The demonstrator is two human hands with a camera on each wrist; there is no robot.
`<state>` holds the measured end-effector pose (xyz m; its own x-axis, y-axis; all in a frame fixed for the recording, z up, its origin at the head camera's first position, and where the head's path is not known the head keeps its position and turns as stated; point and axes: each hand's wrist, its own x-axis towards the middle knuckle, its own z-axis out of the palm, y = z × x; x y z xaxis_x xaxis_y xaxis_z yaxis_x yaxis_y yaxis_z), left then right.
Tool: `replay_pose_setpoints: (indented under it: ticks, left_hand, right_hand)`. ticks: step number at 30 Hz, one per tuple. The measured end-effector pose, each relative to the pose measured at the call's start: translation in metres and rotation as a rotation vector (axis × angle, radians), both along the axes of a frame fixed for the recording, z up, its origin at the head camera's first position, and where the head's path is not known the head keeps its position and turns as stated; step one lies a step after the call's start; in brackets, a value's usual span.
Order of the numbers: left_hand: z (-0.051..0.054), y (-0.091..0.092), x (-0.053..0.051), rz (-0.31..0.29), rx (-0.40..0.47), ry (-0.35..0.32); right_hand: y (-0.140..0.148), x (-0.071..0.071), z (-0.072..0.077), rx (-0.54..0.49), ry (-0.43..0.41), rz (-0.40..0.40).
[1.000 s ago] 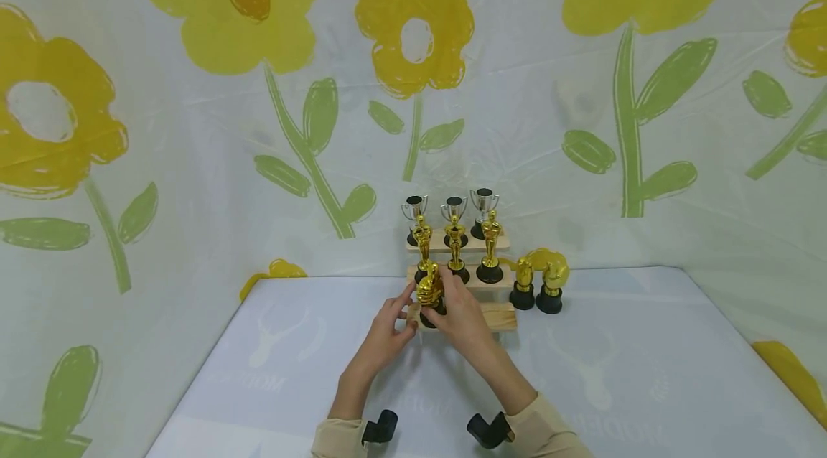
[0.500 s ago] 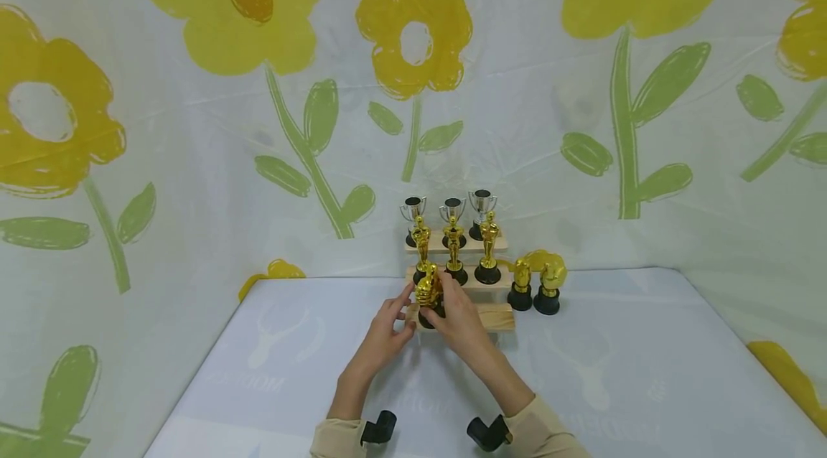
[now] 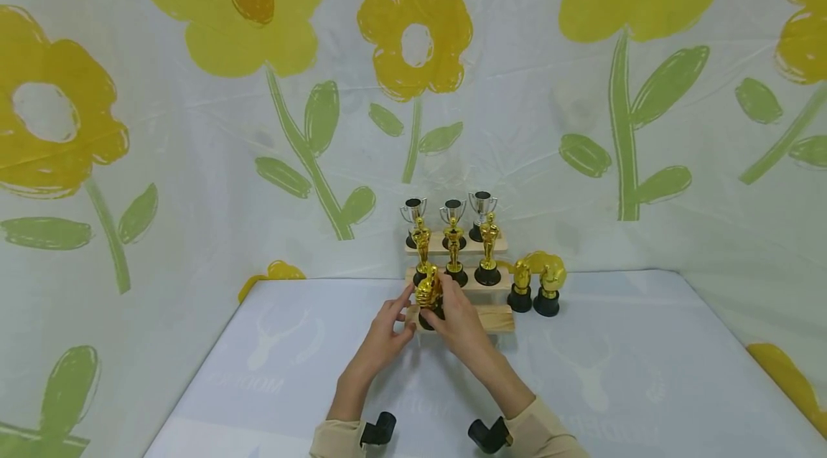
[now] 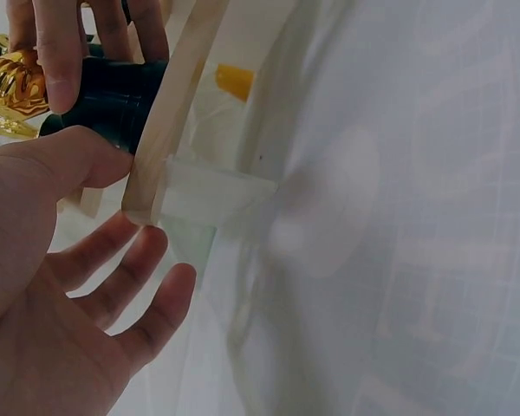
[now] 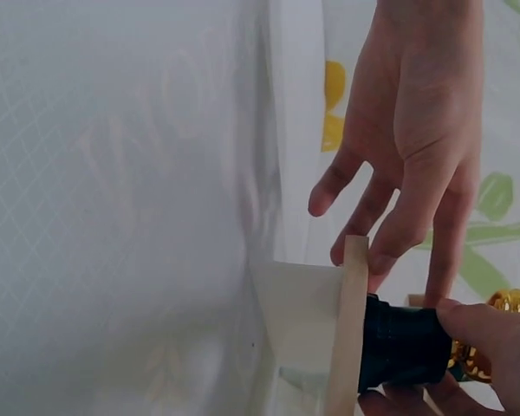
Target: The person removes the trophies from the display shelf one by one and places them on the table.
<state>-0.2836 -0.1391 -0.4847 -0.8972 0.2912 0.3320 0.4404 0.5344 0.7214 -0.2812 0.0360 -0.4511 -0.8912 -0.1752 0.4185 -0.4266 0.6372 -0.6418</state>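
A gold thumbs-up trophy (image 3: 427, 291) with a black base (image 5: 407, 345) stands upright at the left end of the lowest wooden step (image 3: 496, 318). My right hand (image 3: 462, 320) holds it from the right, thumb on the front of the base and fingers behind. From the left, my left hand (image 3: 384, 337) reaches around the step's end. Its thumb (image 4: 87, 158) touches the base near the step's edge, its index finger lies beside the trophy, and the other fingers are spread loosely past the wood. The trophy's far side is hidden.
Three gold figure trophies (image 3: 489, 250) stand on the middle step and three silver cups (image 3: 482, 208) on the top one. Two more gold trophies (image 3: 549, 289) with black bases stand on the white table (image 3: 620, 372), right of the rack. A flowered cloth (image 3: 517, 120) hangs behind.
Both hands and the trophy stay in place on the lowest step. Only the head view shifts slightly.
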Motion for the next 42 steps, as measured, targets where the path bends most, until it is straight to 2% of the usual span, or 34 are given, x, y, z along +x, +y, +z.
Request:
replay_pose_setpoints:
  ticks: [8,17,27,34,42]
  left_hand:
    - [-0.001,0.001,0.002,0.003,0.004,-0.007]
    - [-0.002,0.001,0.003,0.010,-0.002,-0.005]
    - [-0.003,0.002,0.001,0.012,0.006,-0.013]
    - [-0.002,0.002,0.001,0.013,0.007,-0.007]
    - [-0.002,0.001,0.001,0.019,-0.005,-0.001]
  right_hand:
    - [0.002,0.002,-0.001,0.004,0.000,-0.011]
    - [0.009,0.002,-0.004,0.004,0.017,-0.067]
    - [0.028,0.007,0.000,0.020,0.051,-0.080]
    - [0.042,0.012,0.003,0.059,0.041,-0.138]
    - [0.054,0.014,0.004,0.071,0.123,-0.157]
